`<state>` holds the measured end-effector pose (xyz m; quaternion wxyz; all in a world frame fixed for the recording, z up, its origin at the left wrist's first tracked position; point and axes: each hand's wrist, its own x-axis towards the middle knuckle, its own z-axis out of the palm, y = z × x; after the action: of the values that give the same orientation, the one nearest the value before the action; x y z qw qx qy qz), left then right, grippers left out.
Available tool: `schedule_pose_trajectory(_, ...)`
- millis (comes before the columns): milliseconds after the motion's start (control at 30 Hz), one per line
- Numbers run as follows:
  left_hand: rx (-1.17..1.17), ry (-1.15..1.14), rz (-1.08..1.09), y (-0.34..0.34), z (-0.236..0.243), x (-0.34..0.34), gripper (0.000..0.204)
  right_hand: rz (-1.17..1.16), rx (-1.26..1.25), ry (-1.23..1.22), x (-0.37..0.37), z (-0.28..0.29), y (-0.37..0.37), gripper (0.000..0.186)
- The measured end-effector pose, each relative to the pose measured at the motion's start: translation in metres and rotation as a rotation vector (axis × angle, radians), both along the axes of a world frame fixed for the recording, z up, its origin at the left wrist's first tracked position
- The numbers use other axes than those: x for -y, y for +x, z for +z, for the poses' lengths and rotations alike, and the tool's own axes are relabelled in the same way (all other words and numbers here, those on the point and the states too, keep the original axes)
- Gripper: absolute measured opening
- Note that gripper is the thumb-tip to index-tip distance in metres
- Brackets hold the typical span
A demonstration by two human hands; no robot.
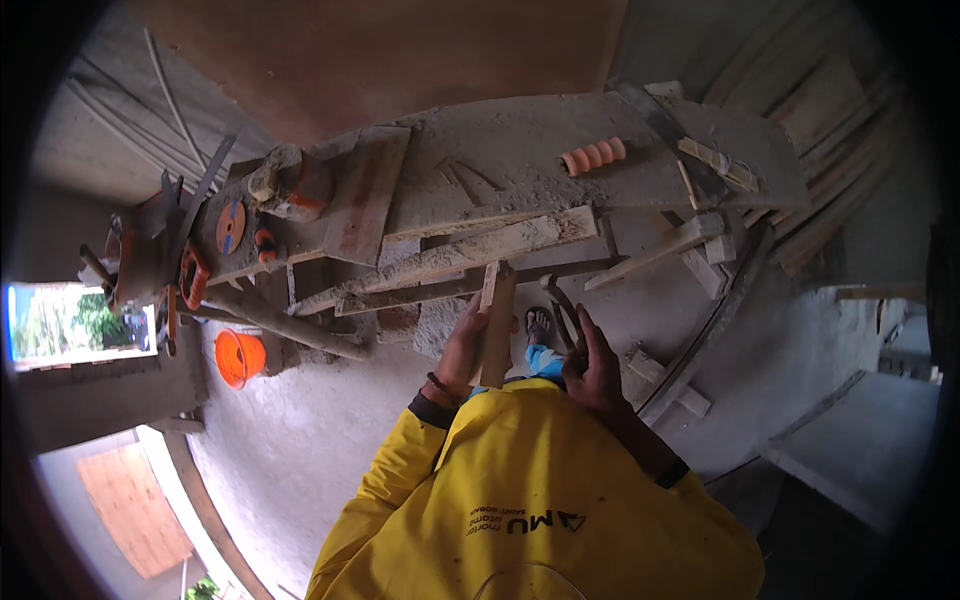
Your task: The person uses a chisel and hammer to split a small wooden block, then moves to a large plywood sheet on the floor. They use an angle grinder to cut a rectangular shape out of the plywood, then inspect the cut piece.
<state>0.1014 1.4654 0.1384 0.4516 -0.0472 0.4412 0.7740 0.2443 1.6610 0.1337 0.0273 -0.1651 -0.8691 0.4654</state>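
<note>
My left grip (462, 345) grasps wood piece (496, 325): likely stiff, light; best held mid-length by sides. My right grip (597, 372) holds dark curved tool (564, 312).

A ridged, pale-orange cylinder (593, 157) lay on a dusty grey workbench (500, 140), to the right of a flat brown wooden board (368, 195). A thin, round orange disc (225, 234) sat near the bench's left end, and an orange plastic bucket (240, 360) rested on the grey floor (290, 450).

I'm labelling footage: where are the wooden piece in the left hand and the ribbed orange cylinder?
Wooden piece (497, 330), head view: middle of its length.
Ribbed orange cylinder (594, 157), head view: ribbed side.
</note>
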Motion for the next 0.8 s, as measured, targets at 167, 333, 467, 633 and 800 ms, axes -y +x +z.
schedule_pose_trajectory(167,-0.085,-0.078,-0.154,-0.028,0.013,-0.018,0.044,-0.084,-0.133,0.048,0.018,0.008,0.001,0.084)
schedule_pose_trajectory(333,-0.051,-0.153,-0.231,-0.045,0.002,-0.01,0.039,-0.042,-0.224,0.095,0.036,0.023,-0.014,0.082)
schedule_pose_trajectory(467,-0.075,-0.16,-0.169,-0.048,-0.009,-0.012,0.034,-0.015,-0.184,0.15,0.044,0.029,-0.028,0.084)
schedule_pose_trajectory(633,0.022,-0.149,-0.163,-0.044,0.001,-0.012,0.033,-0.011,-0.032,0.078,0.035,0.021,-0.037,0.089)
schedule_pose_trajectory(800,-0.029,-0.163,-0.162,-0.044,-0.021,-0.005,0.037,0.069,0.097,0.045,0.042,0.055,-0.024,0.092)
